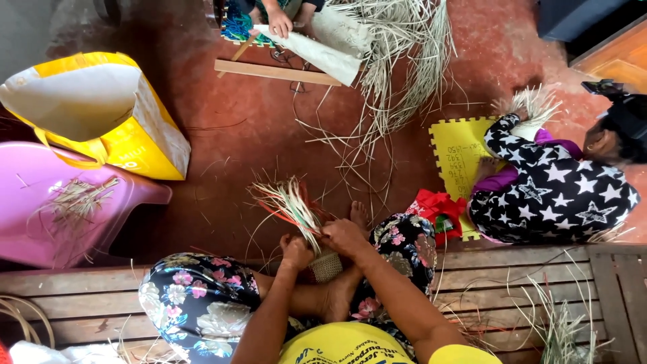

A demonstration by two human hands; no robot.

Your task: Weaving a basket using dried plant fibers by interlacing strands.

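Both hands gripping woven basket, between them

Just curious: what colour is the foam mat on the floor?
Yellow; the mat shows best in the head view.

you wear a yellow top with dark printed lettering and short sleeves, dark trousers patterned with pink, white and blue flowers, and your forearms and feet are bare.

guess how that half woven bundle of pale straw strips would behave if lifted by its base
The half woven bundle of pale straw strips probably weighs little. Its loose ends fan apart above both hands, so they would likely flop and sway. The small woven base looks tighter, probably stiffer.
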